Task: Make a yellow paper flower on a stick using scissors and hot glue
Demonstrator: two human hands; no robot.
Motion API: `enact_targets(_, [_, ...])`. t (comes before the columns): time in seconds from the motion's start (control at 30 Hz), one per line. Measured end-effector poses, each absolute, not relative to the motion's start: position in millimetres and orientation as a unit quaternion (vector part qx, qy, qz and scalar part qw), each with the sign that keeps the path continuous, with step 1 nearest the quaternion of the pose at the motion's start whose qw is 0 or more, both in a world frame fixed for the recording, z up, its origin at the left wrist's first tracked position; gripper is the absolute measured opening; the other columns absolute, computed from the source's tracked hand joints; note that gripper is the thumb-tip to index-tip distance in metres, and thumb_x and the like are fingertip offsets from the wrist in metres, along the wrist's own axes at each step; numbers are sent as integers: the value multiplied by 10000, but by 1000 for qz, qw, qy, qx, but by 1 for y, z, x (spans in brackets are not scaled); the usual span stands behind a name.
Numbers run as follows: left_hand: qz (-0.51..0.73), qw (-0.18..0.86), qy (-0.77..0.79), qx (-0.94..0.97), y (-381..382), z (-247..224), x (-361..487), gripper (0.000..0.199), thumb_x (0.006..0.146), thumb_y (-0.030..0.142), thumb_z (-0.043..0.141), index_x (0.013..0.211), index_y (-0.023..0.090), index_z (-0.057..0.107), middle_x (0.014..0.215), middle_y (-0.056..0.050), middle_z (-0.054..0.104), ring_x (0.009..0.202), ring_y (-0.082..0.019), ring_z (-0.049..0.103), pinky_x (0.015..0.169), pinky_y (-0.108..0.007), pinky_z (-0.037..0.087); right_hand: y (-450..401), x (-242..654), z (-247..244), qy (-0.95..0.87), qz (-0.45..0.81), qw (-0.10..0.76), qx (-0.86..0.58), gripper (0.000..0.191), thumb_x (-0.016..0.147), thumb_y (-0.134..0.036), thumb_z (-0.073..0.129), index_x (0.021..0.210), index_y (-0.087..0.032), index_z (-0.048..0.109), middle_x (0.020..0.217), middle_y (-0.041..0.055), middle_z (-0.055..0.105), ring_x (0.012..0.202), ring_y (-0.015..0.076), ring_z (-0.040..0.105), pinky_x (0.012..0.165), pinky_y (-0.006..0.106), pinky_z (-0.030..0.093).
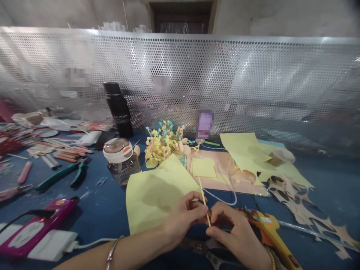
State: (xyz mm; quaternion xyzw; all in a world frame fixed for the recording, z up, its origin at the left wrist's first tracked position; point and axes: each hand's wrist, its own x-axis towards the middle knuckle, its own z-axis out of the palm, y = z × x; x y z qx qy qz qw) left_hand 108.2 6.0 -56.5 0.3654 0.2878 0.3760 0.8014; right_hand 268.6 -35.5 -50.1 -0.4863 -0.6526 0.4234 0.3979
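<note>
Thin yellow stick (204, 202) standing tilted above the blue work table (317, 195); left hand (182, 219) pinching it narrowly between thumb and fingertips; right hand (236, 234) curling tightly around its lower part; yellow paper sheet (157, 197) lying just beside the left hand; yellow glue gun (270, 228) resting near the right hand; scissors (209, 249) lying beneath it.

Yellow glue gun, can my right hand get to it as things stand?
Probably yes. Your right hand lies just beside the yellow glue gun, with nothing visible between them. It would likely need to release the thin stick it shares with your left hand first.
</note>
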Motion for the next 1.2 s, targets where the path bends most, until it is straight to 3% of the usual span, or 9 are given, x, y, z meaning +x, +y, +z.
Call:
enact_targets(0.57, [388, 797, 293, 357, 7, -54, 109, 253, 710, 231, 751, 869, 151, 571, 572, 44, 591, 533, -84, 553, 614, -221, 445, -34, 267, -48, -675, 378, 388, -501, 170, 751, -270, 708, 737, -198, 554, 717, -16, 613, 662, 145, 599, 625, 230, 489])
enact_targets(0.73, [411, 783, 316, 343, 11, -52, 107, 252, 748, 265, 722, 873, 174, 524, 682, 27, 638, 530, -79, 581, 603, -222, 463, -37, 271, -38, -706, 299, 406, -498, 77, 845, -278, 618, 812, -212, 642, 758, 5, 658, 683, 147, 622, 633, 229, 494])
enact_targets(0.9, [416, 777, 329, 339, 13, -53, 108, 251, 768, 275, 704, 895, 197, 502, 702, 46, 632, 534, -83, 607, 712, -294, 507, -50, 284, -11, -741, 200, 428, -478, 143, 898, -236, 534, 824, -244, 657, 693, -10, 667, 615, 129, 629, 575, 214, 486])
enact_targets(0.97, [428, 762, 344, 342, 14, -51, 109, 250, 762, 277, 708, 897, 198, 512, 693, 46, 631, 562, -93, 619, 737, -297, 504, -58, 292, -1, -752, 159, 424, -479, 181, 927, -217, 463, 916, -256, 640, 708, -2, 665, 623, 134, 636, 572, 219, 492])
enact_targets(1.07, [457, 722, 374, 361, 18, -40, 107, 232, 751, 279, 714, 883, 186, 548, 690, 31, 632, 622, -103, 620, 724, -255, 484, -69, 309, 4, -750, 97, 388, -527, 246, 950, -239, 400, 1131, -265, 565, 751, 16, 666, 589, 140, 633, 537, 223, 500])
enact_targets(1.2, [473, 678, 418, 376, 29, -23, 90, 237, 727, 273, 734, 892, 184, 590, 721, 19, 640, 650, -100, 601, 730, -238, 462, -88, 342, -19, -741, 41, 267, -615, 236, 910, -381, 480, 1091, -266, 578, 794, 41, 698, 563, 165, 656, 494, 229, 509])
